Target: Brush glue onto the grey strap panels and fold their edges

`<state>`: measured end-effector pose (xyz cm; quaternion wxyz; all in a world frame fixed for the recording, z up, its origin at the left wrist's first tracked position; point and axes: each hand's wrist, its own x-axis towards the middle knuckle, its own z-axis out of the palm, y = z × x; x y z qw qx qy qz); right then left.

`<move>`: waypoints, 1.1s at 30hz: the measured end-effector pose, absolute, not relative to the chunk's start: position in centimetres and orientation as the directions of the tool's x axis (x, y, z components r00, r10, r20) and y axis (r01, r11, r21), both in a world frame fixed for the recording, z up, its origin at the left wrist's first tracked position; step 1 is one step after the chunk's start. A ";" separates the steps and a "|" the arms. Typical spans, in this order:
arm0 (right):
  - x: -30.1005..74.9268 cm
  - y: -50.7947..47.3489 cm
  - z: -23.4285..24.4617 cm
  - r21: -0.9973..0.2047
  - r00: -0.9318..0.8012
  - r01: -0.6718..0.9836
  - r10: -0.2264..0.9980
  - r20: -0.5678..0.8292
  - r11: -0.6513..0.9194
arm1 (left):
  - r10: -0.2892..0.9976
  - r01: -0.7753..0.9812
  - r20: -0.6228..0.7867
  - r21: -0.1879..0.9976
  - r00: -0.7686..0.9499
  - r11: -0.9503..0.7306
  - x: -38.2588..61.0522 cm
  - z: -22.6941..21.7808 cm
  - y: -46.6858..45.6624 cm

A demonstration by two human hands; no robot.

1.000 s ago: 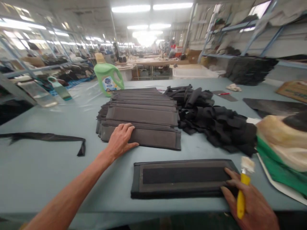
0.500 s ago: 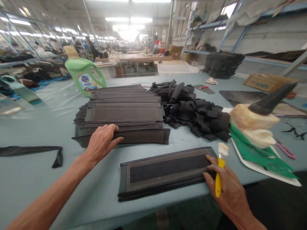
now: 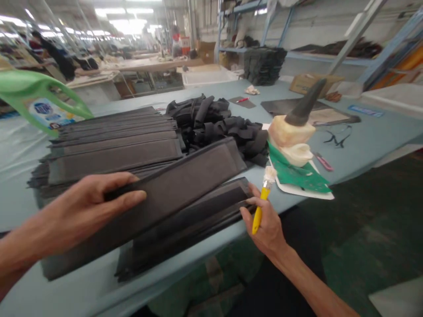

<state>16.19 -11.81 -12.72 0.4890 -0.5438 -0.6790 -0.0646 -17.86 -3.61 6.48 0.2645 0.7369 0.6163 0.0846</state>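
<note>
My left hand (image 3: 89,207) is closed on the upper edge of a long dark fabric panel (image 3: 185,185), thumb on its near face. That panel slants above a low pile of similar panels (image 3: 158,246) and hides part of it. My right hand (image 3: 264,224) grips a yellow-handled brush (image 3: 259,213), its bristles up and coated with white stuff, while its fingertips pinch the right end of the low pile. Behind my left hand lies a larger stack of dark panels (image 3: 115,154). A heap of black fabric strips (image 3: 224,127) is beside it.
A green jug (image 3: 36,94) stands at the left. To the right, a pale block with a dark horn-shaped piece (image 3: 306,103) rests on a green sheet (image 3: 297,176), near a pink cutter (image 3: 324,163). The table's front edge runs just below the low pile.
My left hand has lifted a panel off the big stack and brought it towards me, over the low pile. My right hand still holds the brush and the pile's end. The view has turned right.
</note>
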 end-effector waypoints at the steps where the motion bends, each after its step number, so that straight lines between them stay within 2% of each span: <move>1: 16.4 -11.9 -12.5 -0.470 0.127 0.794 0.650 0.749 0.386 | 0.909 0.836 -0.310 0.544 0.280 -0.072 -16.4 5.9 -3.7; 3: 17.0 -12.2 -12.2 -0.518 0.231 0.783 0.613 0.756 0.344 | 0.833 0.800 -0.405 0.595 0.376 -0.071 -13.9 4.1 -3.6; 5: 17.7 -12.4 -12.0 -0.550 0.283 0.782 0.619 0.733 0.294 | 0.806 0.789 -0.398 0.599 0.439 -0.134 -12.4 1.9 -3.3; 8: 18.7 -12.5 -12.3 -0.543 0.246 0.799 0.685 0.686 0.257 | 0.810 0.807 -0.358 0.549 0.464 -0.220 -11.9 -0.8 -2.6; 12: 19.1 -12.5 -13.1 -0.485 0.141 0.823 0.722 0.678 0.295 | 0.861 0.846 -0.245 0.429 0.446 -0.317 -12.3 -1.9 -2.9; 16: 19.2 -12.7 -13.4 -0.472 0.124 0.830 0.726 0.676 0.297 | 0.873 0.863 -0.140 0.287 0.468 -0.417 -12.1 -2.1 -4.7; 19: 20.0 -12.7 -12.8 -0.461 0.099 0.831 0.732 0.673 0.312 | 0.865 0.880 -0.162 0.105 0.475 -0.463 -12.2 -2.4 -6.2; 22: 21.1 -11.8 -10.9 -0.384 -0.059 0.831 0.750 0.658 0.402 | 0.856 0.878 -0.230 -0.014 0.463 -0.478 -12.6 -2.3 -7.1; 25: 21.5 -9.5 -8.1 -0.280 -0.348 0.791 0.777 0.524 0.543 | 0.867 0.909 -0.338 -0.073 0.365 -0.410 -13.0 -1.4 -7.4; 28: 20.9 -6.8 -5.8 -0.198 -0.573 0.752 0.772 0.275 0.629 | 0.854 0.926 -0.449 -0.129 0.264 -0.354 -13.5 -0.2 -7.8; 31: 20.1 -4.8 -4.8 -0.196 -0.671 0.716 0.738 0.069 0.670 | 0.848 0.932 -0.483 -0.155 0.217 -0.327 -14.3 0.6 -8.5; 33: 19.9 -4.2 -4.7 -0.221 -0.687 0.708 0.727 0.008 0.671 | 0.859 0.941 -0.463 -0.134 0.216 -0.309 -15.0 0.8 -8.9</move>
